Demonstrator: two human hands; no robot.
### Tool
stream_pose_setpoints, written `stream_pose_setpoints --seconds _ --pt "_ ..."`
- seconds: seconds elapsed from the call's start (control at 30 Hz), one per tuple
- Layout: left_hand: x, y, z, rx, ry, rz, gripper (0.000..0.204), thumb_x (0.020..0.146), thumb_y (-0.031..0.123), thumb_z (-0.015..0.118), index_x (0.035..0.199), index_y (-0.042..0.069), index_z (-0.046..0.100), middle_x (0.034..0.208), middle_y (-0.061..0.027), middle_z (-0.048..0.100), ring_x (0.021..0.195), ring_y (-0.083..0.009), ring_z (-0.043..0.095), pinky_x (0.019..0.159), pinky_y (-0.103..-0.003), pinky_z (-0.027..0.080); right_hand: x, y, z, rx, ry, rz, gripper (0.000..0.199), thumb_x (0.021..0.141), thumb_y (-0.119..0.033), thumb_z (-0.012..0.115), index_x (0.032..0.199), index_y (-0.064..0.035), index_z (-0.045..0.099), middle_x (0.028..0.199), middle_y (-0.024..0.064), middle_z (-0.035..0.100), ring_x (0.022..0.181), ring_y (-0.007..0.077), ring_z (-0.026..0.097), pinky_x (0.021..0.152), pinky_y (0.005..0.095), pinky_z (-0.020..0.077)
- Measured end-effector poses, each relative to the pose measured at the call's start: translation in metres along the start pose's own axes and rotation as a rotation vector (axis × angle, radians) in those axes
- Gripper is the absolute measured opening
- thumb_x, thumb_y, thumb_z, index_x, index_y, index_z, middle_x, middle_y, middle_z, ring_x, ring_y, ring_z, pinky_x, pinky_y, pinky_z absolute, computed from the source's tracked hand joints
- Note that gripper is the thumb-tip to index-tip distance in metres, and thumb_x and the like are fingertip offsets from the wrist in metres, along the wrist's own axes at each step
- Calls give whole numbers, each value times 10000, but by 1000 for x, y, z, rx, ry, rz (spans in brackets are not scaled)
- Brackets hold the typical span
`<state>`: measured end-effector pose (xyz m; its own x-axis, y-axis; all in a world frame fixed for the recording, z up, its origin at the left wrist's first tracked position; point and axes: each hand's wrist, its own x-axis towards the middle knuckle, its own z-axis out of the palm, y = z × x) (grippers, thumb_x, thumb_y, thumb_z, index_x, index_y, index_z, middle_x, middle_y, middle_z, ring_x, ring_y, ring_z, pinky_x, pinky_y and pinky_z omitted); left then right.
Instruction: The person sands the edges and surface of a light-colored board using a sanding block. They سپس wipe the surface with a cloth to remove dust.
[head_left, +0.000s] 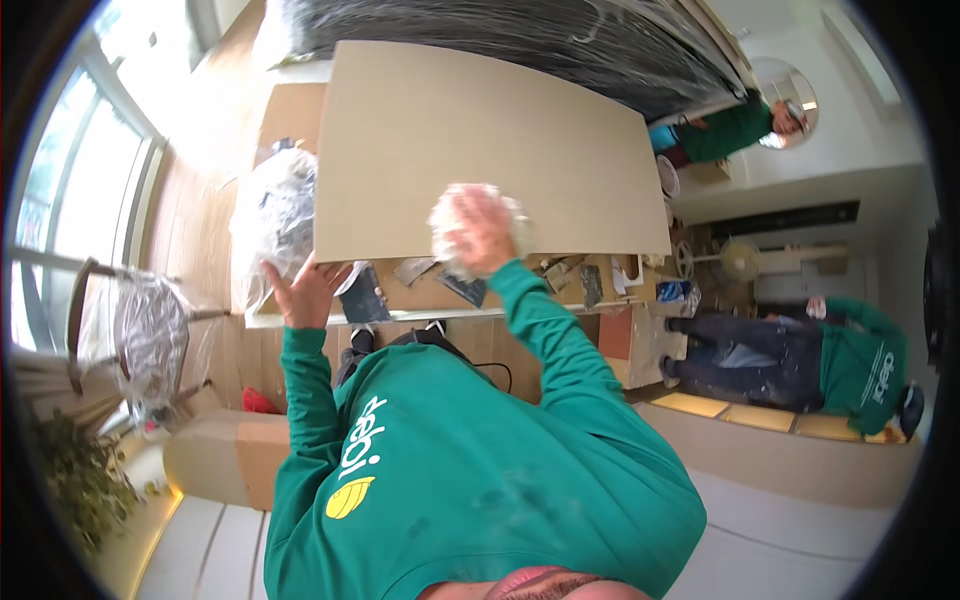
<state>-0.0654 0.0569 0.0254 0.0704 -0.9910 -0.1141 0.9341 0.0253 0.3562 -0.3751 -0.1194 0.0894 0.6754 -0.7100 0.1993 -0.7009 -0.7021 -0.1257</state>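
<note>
A large flat beige board lies on the work table in front of me. My right hand is on it near the middle of its near edge, closed over a crumpled white cloth; both are somewhat blurred. The cloth sticks out around my fingers and rests on the board's face. At the board's near left corner is my left hand, its thumb stretched out to the left and its fingers against the edge. Part of those fingers is hard to make out.
Scrapers and dark flat pieces lie along the table's near edge. Clear plastic wrap is bunched left of the board. A plastic-covered chair stands at left. Two people in green are at right, one far, one nearer. Beyond stretches plastic-covered furniture.
</note>
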Motion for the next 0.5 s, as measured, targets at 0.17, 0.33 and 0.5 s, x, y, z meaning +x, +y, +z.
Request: stream_pose_setpoints --seconds 0.17,0.33,0.5 --pt "3 7 2 93 131 -70 1251 843 958 285 1548 -73 364 1555 -235 464 1477 -380 379 1241 -547 235 -109 221 -31 -240 71 672 646 1038 -446 525 1590 -131 407 1636 157 387 1544 351 288 1259 534 206" --pt "8 10 -27 758 516 350 865 1046 694 285 1559 8 404 1557 -188 492 1456 -292 440 1221 -473 269 -36 174 -32 22 -105 797 640 979 -361 540 1533 -61 425 1605 214 378 1528 398 290 1240 574 219" --pt "46 -34 97 1218 344 708 626 1121 430 363 1576 1 372 1592 -194 447 1506 -287 381 1238 -452 272 17 -46 42 197 201 192 715 928 -367 565 1547 -35 432 1622 223 370 1566 391 219 1273 609 98"
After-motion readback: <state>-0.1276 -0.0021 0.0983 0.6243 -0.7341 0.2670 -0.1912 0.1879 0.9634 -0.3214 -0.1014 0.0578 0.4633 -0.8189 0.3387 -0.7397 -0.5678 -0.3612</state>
